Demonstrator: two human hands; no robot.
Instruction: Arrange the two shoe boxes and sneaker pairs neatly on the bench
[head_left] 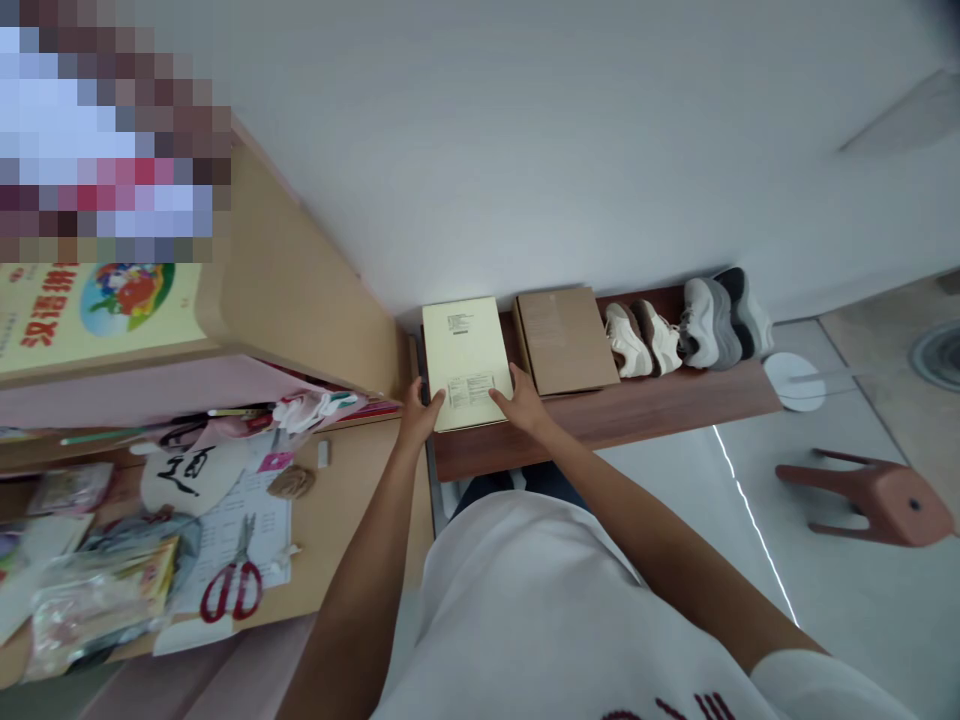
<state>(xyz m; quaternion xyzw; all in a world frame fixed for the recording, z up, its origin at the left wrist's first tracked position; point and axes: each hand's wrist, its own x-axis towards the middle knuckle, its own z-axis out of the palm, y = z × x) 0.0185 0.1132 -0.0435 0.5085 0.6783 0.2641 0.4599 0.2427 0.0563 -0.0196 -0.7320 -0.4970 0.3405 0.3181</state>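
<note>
A pale yellow cardboard box [466,345] with printed labels lies on a reddish-brown wooden bench [630,418] against the wall. My left hand [421,412] grips its near left corner, thumb on top. On the opposite side my right hand [521,400] holds the near right edge, its thumb also on the lid. The undersides of the fingers are hidden by the box. Just right of it sits a brown cardboard box [564,340]. Beyond that stand white sneakers [645,338] and grey shoes [716,325].
To the left is a desk [360,470] with red-handled scissors [232,585], papers, plastic packets and a roll of twine [291,482]. A shelf panel [315,270] rises beside the bench. On the right floor are a brown plastic stool [885,500] and a white round object [795,382].
</note>
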